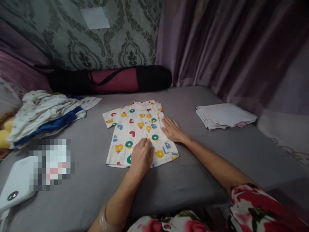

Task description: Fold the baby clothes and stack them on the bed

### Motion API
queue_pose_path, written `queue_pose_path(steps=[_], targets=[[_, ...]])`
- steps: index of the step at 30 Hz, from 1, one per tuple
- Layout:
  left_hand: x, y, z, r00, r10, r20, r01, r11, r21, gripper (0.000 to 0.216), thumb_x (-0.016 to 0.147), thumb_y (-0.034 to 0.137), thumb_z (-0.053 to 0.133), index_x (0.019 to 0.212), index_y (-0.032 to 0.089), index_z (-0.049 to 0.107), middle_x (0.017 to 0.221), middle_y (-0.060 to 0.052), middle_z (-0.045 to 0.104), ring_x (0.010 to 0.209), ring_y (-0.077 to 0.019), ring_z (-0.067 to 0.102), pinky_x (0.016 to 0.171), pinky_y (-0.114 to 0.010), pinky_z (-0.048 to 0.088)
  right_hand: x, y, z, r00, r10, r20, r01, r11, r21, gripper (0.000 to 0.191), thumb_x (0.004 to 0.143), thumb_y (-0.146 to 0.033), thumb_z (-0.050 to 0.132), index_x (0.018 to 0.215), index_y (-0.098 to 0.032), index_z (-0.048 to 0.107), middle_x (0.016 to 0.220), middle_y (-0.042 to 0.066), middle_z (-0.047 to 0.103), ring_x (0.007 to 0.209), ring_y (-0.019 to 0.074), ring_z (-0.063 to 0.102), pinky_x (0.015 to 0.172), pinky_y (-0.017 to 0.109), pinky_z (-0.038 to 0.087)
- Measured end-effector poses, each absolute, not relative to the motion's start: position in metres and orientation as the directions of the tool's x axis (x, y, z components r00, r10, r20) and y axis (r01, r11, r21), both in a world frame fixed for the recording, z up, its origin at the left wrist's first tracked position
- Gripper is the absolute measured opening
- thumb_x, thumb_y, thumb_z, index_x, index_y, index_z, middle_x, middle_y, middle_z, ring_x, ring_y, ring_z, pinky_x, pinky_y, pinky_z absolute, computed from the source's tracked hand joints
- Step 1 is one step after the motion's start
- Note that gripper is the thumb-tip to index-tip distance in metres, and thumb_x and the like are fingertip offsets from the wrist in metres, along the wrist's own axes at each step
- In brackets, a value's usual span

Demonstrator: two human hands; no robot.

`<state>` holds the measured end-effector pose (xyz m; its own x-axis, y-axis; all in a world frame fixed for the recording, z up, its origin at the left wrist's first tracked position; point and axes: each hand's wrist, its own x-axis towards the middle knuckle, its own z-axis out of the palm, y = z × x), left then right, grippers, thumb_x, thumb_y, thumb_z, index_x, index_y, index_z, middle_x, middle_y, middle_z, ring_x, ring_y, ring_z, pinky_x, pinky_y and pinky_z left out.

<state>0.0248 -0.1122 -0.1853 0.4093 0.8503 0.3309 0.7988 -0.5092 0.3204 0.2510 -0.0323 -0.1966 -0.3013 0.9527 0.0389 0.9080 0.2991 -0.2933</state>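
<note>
A white short-sleeved shirt point(124, 124) printed with red, yellow, green and blue letter-like figures lies flat on the grey bed. Its collar points away from me, and the left sleeve is spread out. Along the right side the fabric is folded inward, so that sleeve does not stick out. My left hand point(142, 154) rests on the lower middle of the shirt, fingers together and bent down against the cloth; the fingertips are partly hidden. Flat on the folded right edge lies my right hand point(172, 129), its fingers stretched out.
To the right lies a folded white cloth stack point(224, 114). A rumpled clothes pile point(48, 112) is at the left, with a white device point(20, 178) and a blurred-out item point(56, 162) nearer. A long black-and-maroon bag point(116, 80) stretches along the patterned wall. Purple curtains point(193, 42) hang at the right.
</note>
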Motion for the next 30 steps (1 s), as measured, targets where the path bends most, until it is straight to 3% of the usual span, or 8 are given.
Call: queue_pose_path(steps=[4, 10, 16, 19, 22, 25, 27, 30], targets=[[0.023, -0.112, -0.187, 0.432, 0.838, 0.332, 0.784, -0.532, 0.321, 0.024, 0.092, 0.023, 0.046, 0.114, 0.015, 0.05, 0.122, -0.016, 0.058, 0.117, -0.0274, 0.054, 0.096, -0.045, 0.048, 0.24, -0.076, -0.186, -0.332, 0.943, 0.002, 0.921, 0.325, -0.214, 0.062, 0.097, -0.041, 0.022, 0.148, -0.004, 0.024, 0.156, 0.015, 0.016, 0.145, 0.0244, 0.012, 0.117, 0.049, 0.008], [0.024, -0.112, -0.188, 0.431, 0.835, 0.342, 0.778, -0.536, 0.328, 0.021, 0.093, 0.024, 0.043, 0.11, 0.015, 0.051, 0.12, -0.016, 0.058, 0.113, -0.027, 0.056, 0.094, -0.044, 0.049, 0.228, -0.136, -0.174, -0.368, 0.93, -0.012, 0.898, 0.352, -0.264, 0.063, 0.098, -0.046, 0.022, 0.148, -0.009, 0.027, 0.155, 0.014, 0.02, 0.144, 0.0239, 0.014, 0.117, 0.048, 0.014], [0.023, -0.112, -0.195, 0.431, 0.82, 0.377, 0.768, -0.553, 0.324, 0.024, 0.093, 0.024, 0.042, 0.114, 0.016, 0.049, 0.123, -0.016, 0.057, 0.116, -0.0265, 0.056, 0.096, -0.046, 0.048, 0.235, -0.203, -0.153, -0.457, 0.889, -0.036, 0.849, 0.424, -0.316, 0.06, 0.097, -0.042, 0.037, 0.149, -0.015, 0.027, 0.156, 0.011, 0.019, 0.144, 0.0252, 0.016, 0.117, 0.045, 0.02], [0.023, -0.111, -0.197, 0.431, 0.818, 0.38, 0.767, -0.554, 0.323, 0.025, 0.092, 0.024, 0.042, 0.116, 0.017, 0.049, 0.123, -0.016, 0.057, 0.117, -0.0275, 0.055, 0.096, -0.047, 0.049, 0.243, -0.21, -0.134, -0.52, 0.853, -0.032, 0.796, 0.471, -0.38, 0.046, 0.096, -0.038, 0.043, 0.14, -0.026, 0.046, 0.15, 0.005, 0.036, 0.139, 0.0221, 0.032, 0.114, 0.039, 0.028], [0.024, -0.111, -0.194, 0.436, 0.821, 0.368, 0.76, -0.555, 0.338, 0.025, 0.091, 0.024, 0.042, 0.114, 0.017, 0.05, 0.122, -0.016, 0.058, 0.116, -0.0275, 0.055, 0.095, -0.047, 0.049, 0.244, -0.187, -0.13, -0.426, 0.904, 0.039, 0.818, 0.403, -0.41, 0.039, 0.098, -0.035, 0.036, 0.13, -0.025, 0.058, 0.138, 0.005, 0.054, 0.13, 0.0184, 0.045, 0.112, 0.036, 0.033], [0.02, -0.113, -0.188, 0.47, 0.81, 0.35, 0.723, -0.581, 0.374, 0.025, 0.092, 0.026, 0.042, 0.113, 0.018, 0.052, 0.12, -0.015, 0.059, 0.112, -0.0253, 0.058, 0.093, -0.042, 0.051, 0.241, -0.153, -0.143, -0.303, 0.945, 0.121, 0.885, 0.326, -0.331, 0.051, 0.097, -0.036, 0.034, 0.142, -0.012, 0.043, 0.149, 0.013, 0.037, 0.139, 0.0235, 0.03, 0.115, 0.043, 0.026], [0.01, -0.115, -0.184, 0.442, 0.822, 0.359, 0.721, -0.564, 0.402, 0.026, 0.093, 0.031, 0.043, 0.115, 0.019, 0.052, 0.121, -0.013, 0.06, 0.11, -0.0238, 0.059, 0.091, -0.039, 0.051, 0.241, -0.136, -0.154, -0.306, 0.948, 0.085, 0.907, 0.318, -0.277, 0.056, 0.097, -0.037, 0.034, 0.145, -0.008, 0.036, 0.152, 0.015, 0.028, 0.142, 0.0258, 0.023, 0.115, 0.047, 0.022], [-0.021, -0.115, -0.18, 0.298, 0.865, 0.404, 0.781, -0.464, 0.418, 0.03, 0.093, 0.037, 0.043, 0.117, 0.02, 0.052, 0.123, -0.013, 0.058, 0.113, -0.0241, 0.057, 0.095, -0.04, 0.049, 0.246, -0.125, -0.163, -0.352, 0.936, -0.018, 0.907, 0.336, -0.252, 0.056, 0.096, -0.041, 0.033, 0.144, -0.01, 0.039, 0.152, 0.015, 0.03, 0.14, 0.0268, 0.029, 0.114, 0.047, 0.026]])
